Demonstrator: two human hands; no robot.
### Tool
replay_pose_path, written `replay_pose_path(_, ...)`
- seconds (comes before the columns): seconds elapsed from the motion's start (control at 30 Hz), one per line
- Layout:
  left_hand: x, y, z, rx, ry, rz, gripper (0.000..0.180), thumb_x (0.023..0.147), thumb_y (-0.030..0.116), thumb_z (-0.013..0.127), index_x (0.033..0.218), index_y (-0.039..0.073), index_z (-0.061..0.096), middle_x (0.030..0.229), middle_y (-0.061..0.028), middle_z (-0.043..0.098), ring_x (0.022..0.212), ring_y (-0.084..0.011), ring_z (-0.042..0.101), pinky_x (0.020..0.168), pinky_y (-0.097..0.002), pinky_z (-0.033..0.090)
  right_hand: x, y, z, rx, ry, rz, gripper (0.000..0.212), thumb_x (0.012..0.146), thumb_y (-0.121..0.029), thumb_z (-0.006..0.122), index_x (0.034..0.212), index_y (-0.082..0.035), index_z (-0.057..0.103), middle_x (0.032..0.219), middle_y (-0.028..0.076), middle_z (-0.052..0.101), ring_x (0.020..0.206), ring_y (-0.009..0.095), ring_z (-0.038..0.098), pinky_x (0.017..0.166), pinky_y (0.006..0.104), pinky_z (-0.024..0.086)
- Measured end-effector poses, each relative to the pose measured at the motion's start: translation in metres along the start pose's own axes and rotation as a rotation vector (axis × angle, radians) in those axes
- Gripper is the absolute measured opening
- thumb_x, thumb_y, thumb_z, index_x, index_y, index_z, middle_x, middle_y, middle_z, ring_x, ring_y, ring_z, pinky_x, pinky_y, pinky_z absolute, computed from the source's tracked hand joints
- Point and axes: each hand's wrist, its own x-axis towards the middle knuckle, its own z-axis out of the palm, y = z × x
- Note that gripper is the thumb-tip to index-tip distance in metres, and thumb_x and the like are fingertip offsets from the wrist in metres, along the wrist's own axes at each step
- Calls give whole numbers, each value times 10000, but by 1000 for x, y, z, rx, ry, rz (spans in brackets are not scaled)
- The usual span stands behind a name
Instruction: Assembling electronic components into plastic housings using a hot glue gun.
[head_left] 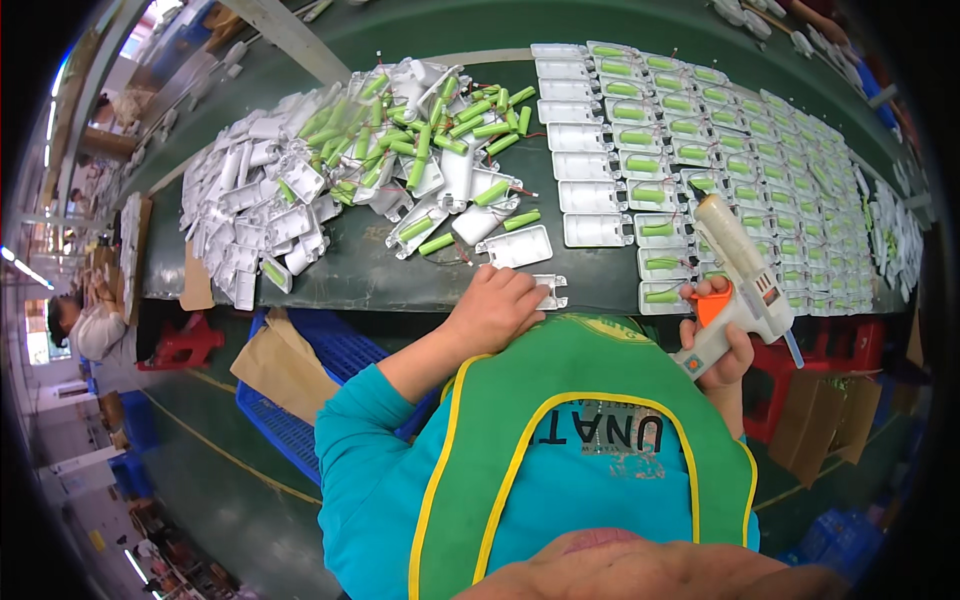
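Note:
At the table's near edge, my left hand [497, 308] has its fingers bent over a white plastic shell [556, 291], most of which lies hidden under the fingers. My right hand [732, 362] is wrapped round a white hot glue gun [742, 262] with an orange trigger, its nozzle end pointing up and away over the rows. Those rows are white shells [586, 167], many holding a green cylindrical battery [648, 194] with thin wires. Just beyond my left hand lies another open white shell [515, 247].
A big heap of white shells [240, 215] and loose green batteries [420, 155] covers the left of the dark table [360, 262]. Below stand a blue crate [290, 430] with brown cardboard [285, 365], red stools [185, 342] and a carton [825, 425]. Another person [100, 330] is far left.

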Motion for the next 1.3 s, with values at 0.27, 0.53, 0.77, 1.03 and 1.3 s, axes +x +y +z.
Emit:
replay_pose_path(0.27,50,5,35,18,48,211,314,743,201,708,1027,85,641,889,-18,566,803,-189,534,698,-346,359,-1,-2,5,0,3,8,583,816,-226,615,1315,-5,410,1239,152,511,1247,325,433,649,331,552)
replay_pose_path(0.53,89,14,59,50,77,203,283,737,217,708,972,90,615,885,-26,558,808,-200,537,705,-349,370,-4,-2,6,4,13,-10,577,806,-228,628,1301,-9,430,1233,147,513,1238,323,443,641,331,552)
replay_pose_path(0.77,74,7,32,36,264,66,322,687,256,765,914,109,589,880,-41,542,799,-233,522,719,-378,356,-5,-2,3,25,33,-8,573,803,-219,623,1298,-8,429,1237,151,515,1248,320,433,641,328,553)
replay_pose_path(1.03,27,-18,15,219,221,-171,228,705,179,743,850,120,576,850,-34,533,778,-235,514,688,-380,339,-1,-3,5,15,15,11,574,805,-210,618,1303,1,426,1248,160,519,1248,328,438,644,332,558)
replay_pose_path(1.3,-33,-26,-31,130,129,-74,231,687,60,631,902,142,655,850,-28,545,779,-220,524,666,-351,369,0,-1,5,-9,8,1,572,815,-216,609,1308,7,423,1229,167,525,1240,339,446,637,325,561)
